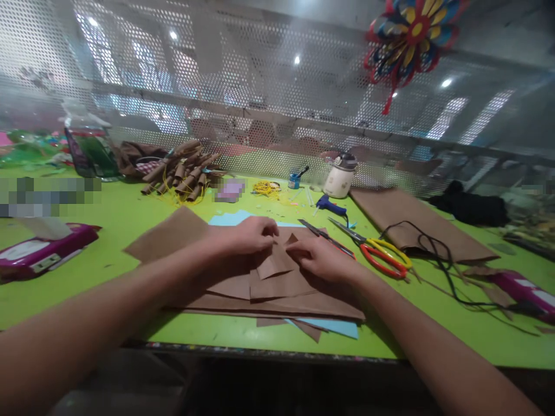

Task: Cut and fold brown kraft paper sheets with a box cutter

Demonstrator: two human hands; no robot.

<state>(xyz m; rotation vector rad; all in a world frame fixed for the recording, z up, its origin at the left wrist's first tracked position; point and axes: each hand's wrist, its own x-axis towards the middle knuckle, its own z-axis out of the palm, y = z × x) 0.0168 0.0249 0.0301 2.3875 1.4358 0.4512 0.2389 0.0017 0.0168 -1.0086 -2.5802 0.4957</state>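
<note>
My left hand (255,234) is closed, its thumb and fingertips pinching the upper end of a small piece of brown paper (274,263). My right hand (323,258) is closed too, with its fingers pressed on a brown paper edge whose corner pokes up at its fingertips. Beneath both hands lies a stack of larger brown paper sheets (229,284), some folded or overlapping. Light blue paper (336,327) sticks out from under the stack at the front and the back. Just beyond my right hand rest scissors with red and yellow handles (385,258) and a dark-bladed cutter (310,227).
Rolled brown paper tubes (186,173) with yellow string lie at the back left. Farther right stand a blue glue gun (332,205), a white flask (340,176) and a large brown paper sheet (416,222) crossed by a black cable (448,280). A purple tissue pack (45,251) sits left.
</note>
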